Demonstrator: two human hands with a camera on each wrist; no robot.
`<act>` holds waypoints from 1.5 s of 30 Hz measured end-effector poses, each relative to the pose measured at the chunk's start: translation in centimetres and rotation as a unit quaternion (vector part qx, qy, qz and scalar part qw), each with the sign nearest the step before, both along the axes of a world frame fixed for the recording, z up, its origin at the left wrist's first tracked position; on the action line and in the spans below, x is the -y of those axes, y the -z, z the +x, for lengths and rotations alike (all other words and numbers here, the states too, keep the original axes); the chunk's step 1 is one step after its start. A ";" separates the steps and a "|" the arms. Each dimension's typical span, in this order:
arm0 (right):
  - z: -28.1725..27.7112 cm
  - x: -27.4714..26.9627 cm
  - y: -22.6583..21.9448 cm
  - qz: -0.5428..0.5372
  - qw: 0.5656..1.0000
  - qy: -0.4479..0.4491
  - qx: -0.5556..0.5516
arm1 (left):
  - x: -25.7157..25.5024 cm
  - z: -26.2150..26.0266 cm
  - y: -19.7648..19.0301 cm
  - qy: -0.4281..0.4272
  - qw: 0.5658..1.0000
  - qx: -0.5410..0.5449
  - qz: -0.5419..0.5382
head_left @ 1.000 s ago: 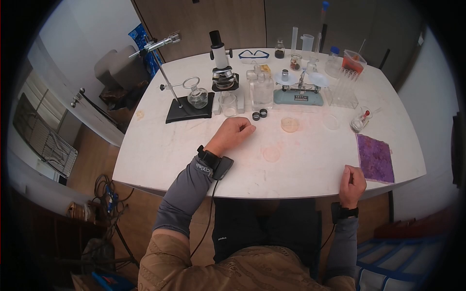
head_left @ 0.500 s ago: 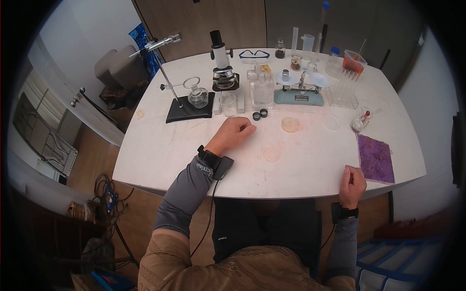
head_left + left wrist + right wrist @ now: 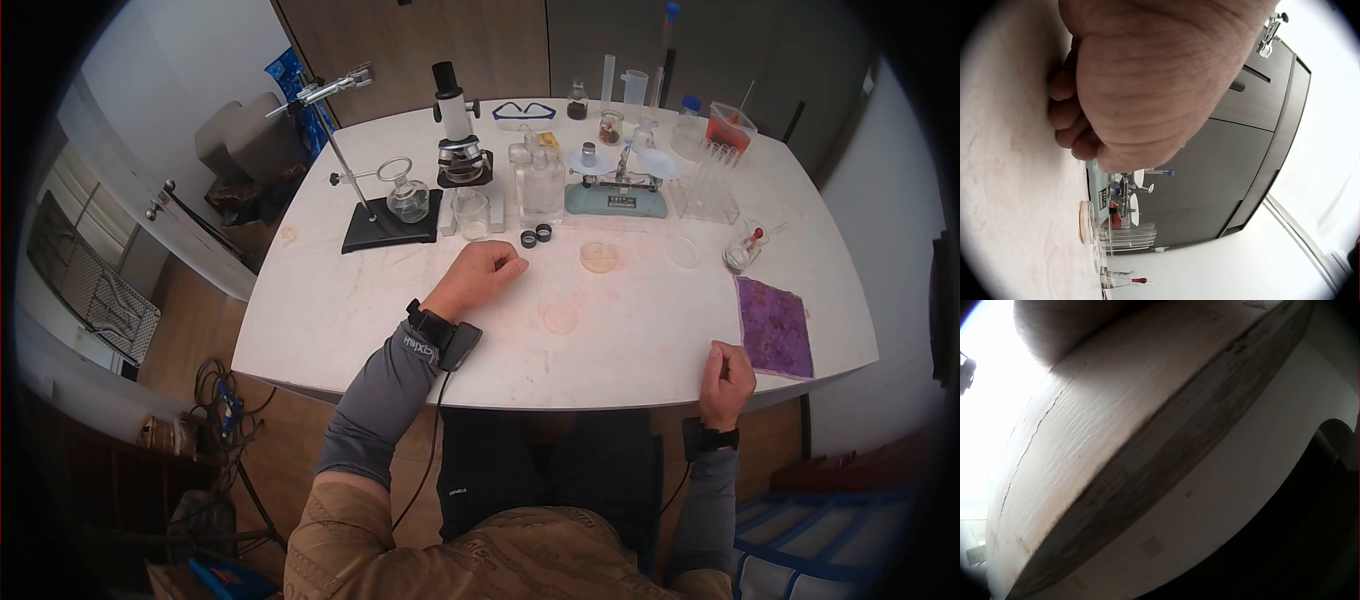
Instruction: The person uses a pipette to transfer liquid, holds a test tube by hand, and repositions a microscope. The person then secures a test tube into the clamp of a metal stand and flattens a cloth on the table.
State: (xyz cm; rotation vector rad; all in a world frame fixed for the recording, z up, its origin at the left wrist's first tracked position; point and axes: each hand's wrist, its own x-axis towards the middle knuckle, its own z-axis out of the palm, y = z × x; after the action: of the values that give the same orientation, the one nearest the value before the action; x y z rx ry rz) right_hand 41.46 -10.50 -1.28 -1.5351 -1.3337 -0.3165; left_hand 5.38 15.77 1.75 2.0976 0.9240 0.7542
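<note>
My left hand (image 3: 477, 277) rests on the white table (image 3: 640, 340) with its fingers loosely curled and nothing in them. Just beyond its fingertips stand two small black cylinders (image 3: 536, 237). A shallow round dish with amber contents (image 3: 598, 258) lies to its right; the left wrist view shows this amber dish (image 3: 1084, 222) past the curled fingers (image 3: 1067, 116). At the table's front edge my right hand (image 3: 727, 380) lies with bent fingers, holding nothing. A purple cloth (image 3: 774, 328) is close beside it. In the right wrist view only a dark part of that hand shows at the top.
A ring stand with a round flask (image 3: 408, 203), a microscope (image 3: 458, 130), a beaker (image 3: 471, 214) and a clear bottle (image 3: 540, 190) stand beyond the left hand. Farther right are a balance scale (image 3: 616, 200), a test tube rack (image 3: 709, 195) and a small glass vessel with a red-bulb dropper (image 3: 740, 252).
</note>
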 end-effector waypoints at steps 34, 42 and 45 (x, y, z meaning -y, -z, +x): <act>0.1 -0.1 -0.2 0.012 1.000 0.004 0.026 | 0.3 0.1 0.1 0.003 1.000 0.029 -0.001; -0.2 0.0 0.1 -0.015 0.999 0.023 -0.017 | 0.7 0.1 -0.7 0.007 0.999 0.002 0.049; -0.3 -0.2 -0.3 -0.002 1.000 0.018 0.015 | 0.6 0.1 -0.3 0.007 0.999 0.004 0.032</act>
State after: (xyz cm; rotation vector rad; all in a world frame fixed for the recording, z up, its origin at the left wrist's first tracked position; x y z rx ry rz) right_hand 41.12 -10.31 -0.94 -1.5643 -1.3325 -0.3615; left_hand 5.50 15.13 2.06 2.1535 0.8901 0.7949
